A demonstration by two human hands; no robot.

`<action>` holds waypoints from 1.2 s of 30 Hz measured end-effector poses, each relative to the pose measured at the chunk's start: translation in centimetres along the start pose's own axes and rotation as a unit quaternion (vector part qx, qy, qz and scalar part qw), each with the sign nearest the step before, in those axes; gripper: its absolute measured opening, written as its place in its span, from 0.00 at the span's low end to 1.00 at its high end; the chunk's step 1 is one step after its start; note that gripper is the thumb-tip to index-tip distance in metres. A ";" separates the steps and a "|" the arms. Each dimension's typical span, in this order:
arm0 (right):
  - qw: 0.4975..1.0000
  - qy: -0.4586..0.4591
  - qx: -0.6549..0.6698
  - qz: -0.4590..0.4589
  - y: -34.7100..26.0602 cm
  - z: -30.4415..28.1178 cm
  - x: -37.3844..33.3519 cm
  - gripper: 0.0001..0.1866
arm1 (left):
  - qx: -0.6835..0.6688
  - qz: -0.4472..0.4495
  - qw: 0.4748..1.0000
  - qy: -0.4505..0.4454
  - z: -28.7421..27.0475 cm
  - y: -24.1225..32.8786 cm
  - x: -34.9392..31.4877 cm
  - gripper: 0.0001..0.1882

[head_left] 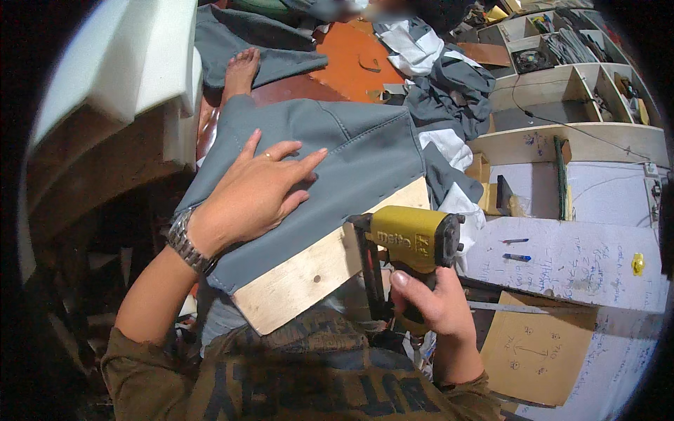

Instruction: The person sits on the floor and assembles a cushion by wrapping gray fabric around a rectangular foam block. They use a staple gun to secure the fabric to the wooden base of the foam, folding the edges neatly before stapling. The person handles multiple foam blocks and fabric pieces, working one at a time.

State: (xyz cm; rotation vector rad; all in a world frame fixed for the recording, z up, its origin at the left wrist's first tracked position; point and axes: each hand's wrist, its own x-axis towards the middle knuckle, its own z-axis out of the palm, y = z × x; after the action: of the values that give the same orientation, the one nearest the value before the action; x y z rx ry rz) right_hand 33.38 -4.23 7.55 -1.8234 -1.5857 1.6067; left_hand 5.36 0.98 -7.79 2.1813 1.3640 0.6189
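Observation:
A grey leather-like cover (281, 168) with stitched seams lies over a pale wooden board (309, 274), whose bare near strip shows below the material's edge. My left hand (256, 193) rests on the cover with its fingers spread, a metal watch on its wrist. In my right hand (435, 298) is a yellow and black staple gun (411, 235), gripped by its handle. The gun's nose is at the cover's near edge, over the board; whether it touches cannot be made out. Several small marks run along that edge further right.
Beyond the cover, a bare foot (242, 70) shows near an orange sheet (351, 59). Crumpled grey and white material (449, 91) lies far right. Wooden shelving (540, 98), a written-on white surface with pens (516, 257) and brown cardboard (537, 347) stand right. White foam-like pieces (140, 63) rise left.

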 end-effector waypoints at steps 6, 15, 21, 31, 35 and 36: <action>0.999 -0.037 0.002 -0.026 -0.7 2.4 -0.8 0.24 | 0.000 0.004 1.000 0.006 0.4 -0.4 0.2 0.35; 0.999 -0.043 -0.013 -0.028 -1.4 4.8 -2.5 0.23 | 0.009 0.015 0.999 0.028 1.3 -0.8 0.3 0.35; 0.991 -0.066 -0.085 -0.081 -1.6 7.0 -2.0 0.24 | 0.011 0.017 1.000 0.024 1.7 -1.2 0.5 0.35; 0.981 -0.118 -0.127 -0.089 -2.3 9.3 -2.9 0.22 | 0.024 0.015 0.999 0.024 1.9 -1.2 0.4 0.35; 0.996 -0.063 -0.067 -0.022 -1.4 5.5 -4.7 0.23 | 0.018 0.024 0.999 0.044 1.7 -1.3 0.3 0.33; 0.998 -0.042 -0.035 0.013 -1.0 3.2 -5.8 0.24 | 0.014 0.021 0.999 0.041 1.7 -1.3 0.2 0.32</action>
State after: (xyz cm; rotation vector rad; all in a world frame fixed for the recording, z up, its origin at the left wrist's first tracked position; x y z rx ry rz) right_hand 31.34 -9.96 10.36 -1.8416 -1.6796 1.6813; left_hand 5.60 1.42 -9.91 2.2333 1.3785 0.7155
